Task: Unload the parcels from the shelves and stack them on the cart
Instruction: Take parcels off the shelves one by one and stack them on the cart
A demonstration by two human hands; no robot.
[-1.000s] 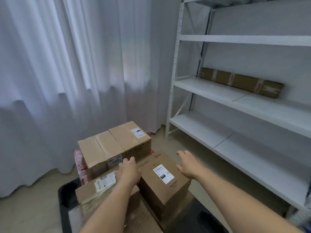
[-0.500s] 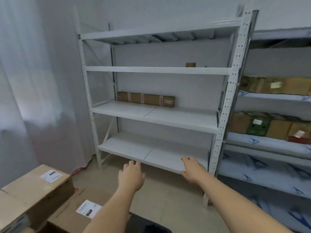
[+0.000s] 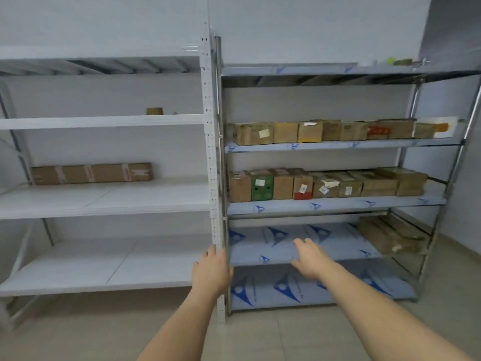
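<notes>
Both hands, left (image 3: 211, 269) and right (image 3: 309, 257), reach out empty with relaxed fingers toward the steel shelving (image 3: 335, 205) holding rows of cardboard parcels (image 3: 325, 184).

A: How is the light?
B: Even, cool and fairly bright; soft shadows sit under the shelf boards (image 3: 104, 201).
A: Sharpness?
B: Soft overall, the parcels' (image 3: 325, 185) labels unreadable. Uprights bow near the edges from the wide lens.

Pale tiled floor (image 3: 299, 334), plain white wall (image 3: 312, 27)
</notes>
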